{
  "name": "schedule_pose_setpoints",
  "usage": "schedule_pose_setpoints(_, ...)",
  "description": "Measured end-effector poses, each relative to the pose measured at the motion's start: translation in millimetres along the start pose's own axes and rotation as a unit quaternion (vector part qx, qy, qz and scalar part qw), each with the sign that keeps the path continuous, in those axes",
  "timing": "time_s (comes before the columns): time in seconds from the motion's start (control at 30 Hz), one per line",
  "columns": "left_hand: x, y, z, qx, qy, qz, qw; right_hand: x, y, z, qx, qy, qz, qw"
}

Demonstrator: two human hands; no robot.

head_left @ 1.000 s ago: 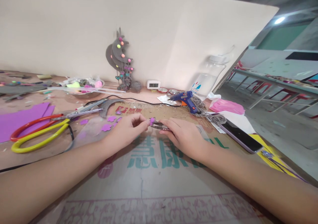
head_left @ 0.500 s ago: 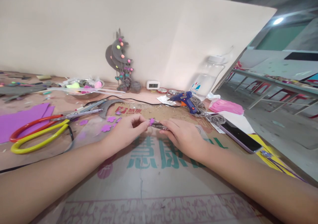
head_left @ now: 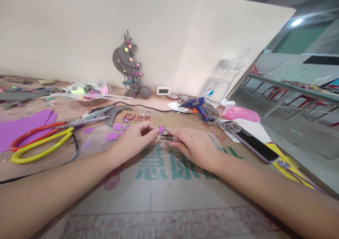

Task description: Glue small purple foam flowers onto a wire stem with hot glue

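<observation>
Over the middle of the printed cardboard, my left hand (head_left: 137,140) pinches a small purple foam piece (head_left: 161,129) at its fingertips. My right hand (head_left: 198,147) is closed around small thread snips (head_left: 169,137), their blades pointing left and parted, right by the foam piece. Fingers cover the handle of the snips. Several purple foam flowers (head_left: 113,136) lie just left of my left hand. Farther left are purple foam sheets (head_left: 29,127) and large scissors (head_left: 42,143) with red and yellow handles.
A blue glue gun (head_left: 201,108) rests behind my right hand, its black cord running left. Nearby stand a water bottle (head_left: 218,83) and a small clock (head_left: 163,90). A phone (head_left: 255,143) lies at right. Decorated grey moons (head_left: 128,59) lean on the wall by a bowl (head_left: 88,97).
The blades of the snips have parted and their lower blade has swung slightly down from the foam piece. Both hands stay in nearly the same place.
</observation>
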State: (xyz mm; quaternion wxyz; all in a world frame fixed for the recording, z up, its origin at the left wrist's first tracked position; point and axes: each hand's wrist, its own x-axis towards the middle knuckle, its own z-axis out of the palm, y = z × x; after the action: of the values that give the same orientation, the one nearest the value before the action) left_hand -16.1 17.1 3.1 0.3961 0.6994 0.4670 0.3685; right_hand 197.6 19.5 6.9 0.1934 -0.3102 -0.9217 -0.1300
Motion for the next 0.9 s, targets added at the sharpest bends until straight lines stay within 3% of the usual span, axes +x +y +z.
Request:
schedule_pose_setpoints(0.13, 0.6, -0.5, -1.4, 0.005, 0.007, 0.003, 1.0, -0.6, -2.9, -2.8, 0.028, 0.015, -0.066, 0.997)
schedule_pose_setpoints(0.4, 2.5, -5.4, -1.2, 0.002, 0.014, 0.011, 1.0, 0.1, -4.1, -4.4, 0.095, -0.051, -0.077, 0.991)
schedule_pose_setpoints(0.6, 0.8, -1.1, 0.3, 0.006, 0.001, 0.018, 1.0, 5.4, -9.5, -5.6, 0.22, -0.025, 0.113, 0.969)
schedule_pose_setpoints(0.8, -5.6, 9.4, 2.8, 0.051, -0.006, 0.045, 0.998, 11.0, -11.2, -2.9, 0.412, -0.028, 0.225, 0.883)
schedule_pose_setpoints(0.9, -7.7, 8.9, 4.3, 0.089, -0.023, 0.067, 0.993, 11.0, -13.4, -1.1, 0.452, -0.032, 0.276, 0.848)
